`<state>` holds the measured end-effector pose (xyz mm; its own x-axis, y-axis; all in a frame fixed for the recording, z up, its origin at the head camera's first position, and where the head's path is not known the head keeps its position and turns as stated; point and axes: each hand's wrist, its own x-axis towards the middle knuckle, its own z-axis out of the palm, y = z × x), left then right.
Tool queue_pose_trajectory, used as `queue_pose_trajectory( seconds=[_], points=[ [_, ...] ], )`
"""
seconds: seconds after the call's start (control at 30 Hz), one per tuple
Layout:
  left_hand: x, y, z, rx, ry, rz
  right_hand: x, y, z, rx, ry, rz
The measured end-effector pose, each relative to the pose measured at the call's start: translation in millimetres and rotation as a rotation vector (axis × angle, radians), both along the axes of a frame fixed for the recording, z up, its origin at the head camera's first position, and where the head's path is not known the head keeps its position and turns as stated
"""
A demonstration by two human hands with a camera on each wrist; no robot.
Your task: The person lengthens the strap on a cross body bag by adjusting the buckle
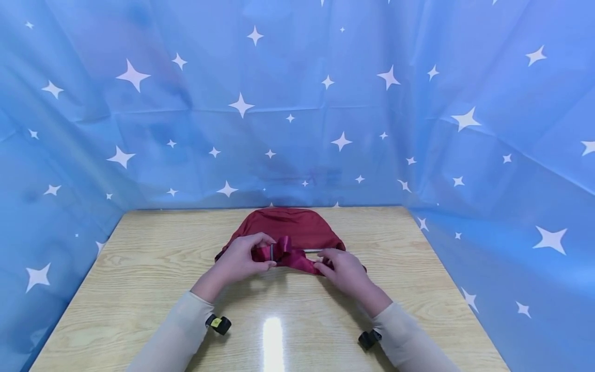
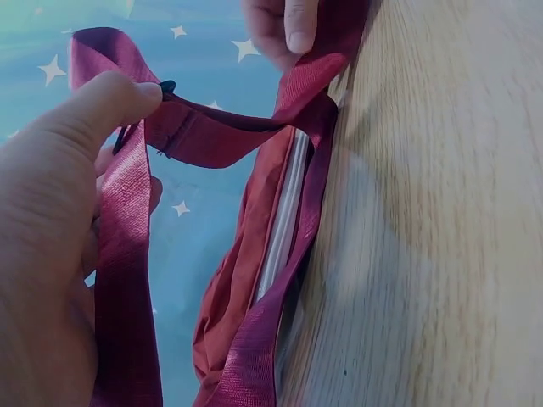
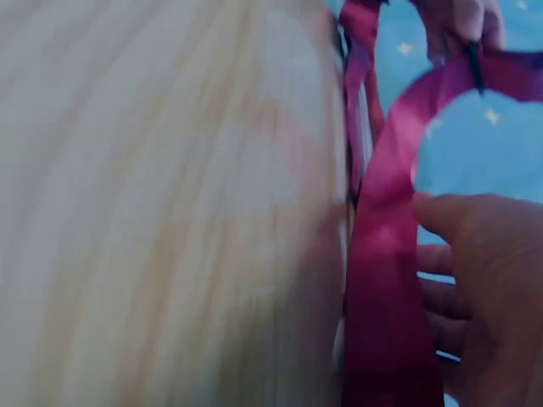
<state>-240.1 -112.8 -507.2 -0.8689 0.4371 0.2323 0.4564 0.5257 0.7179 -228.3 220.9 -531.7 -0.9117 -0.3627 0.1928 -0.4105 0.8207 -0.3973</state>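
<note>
A dark red fabric bag (image 1: 293,227) lies near the far edge of the wooden table, its pale zipper (image 2: 284,216) facing me. In front of it a wine-red webbing strap (image 1: 299,262) is raised in a loop. My left hand (image 1: 241,256) pinches the strap at a dark slider buckle (image 2: 168,87), thumb on top. Farther right, my right hand (image 1: 346,271) holds the strap between thumb and fingers; in the right wrist view its thumb lies at the edge of the band. Parts of the fingers are hidden behind the strap.
The wooden table (image 1: 153,268) extends on both sides of the bag and toward me. A blue curtain (image 1: 297,129) with white stars hangs behind and at both sides. Small black devices (image 1: 218,324) sit on the wrists. A light reflection shows on the tabletop.
</note>
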Motion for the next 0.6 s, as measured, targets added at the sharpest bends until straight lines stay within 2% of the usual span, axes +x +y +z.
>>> queue_pose_trajectory(
  seconds=[0.3,0.4,0.6],
  points=[
    [0.5,1.1,3.6,-0.007,-0.004,0.007,-1.2,-39,-1.6,-0.103,0.049,0.098],
    [-0.3,0.1,3.6,-0.005,0.001,0.004,-1.1,-36,-3.7,-0.151,0.067,0.113],
    [-1.4,-6.0,2.8,0.01,0.007,0.002,-1.8,-14,-3.7,-0.234,0.057,0.148]
  ],
)
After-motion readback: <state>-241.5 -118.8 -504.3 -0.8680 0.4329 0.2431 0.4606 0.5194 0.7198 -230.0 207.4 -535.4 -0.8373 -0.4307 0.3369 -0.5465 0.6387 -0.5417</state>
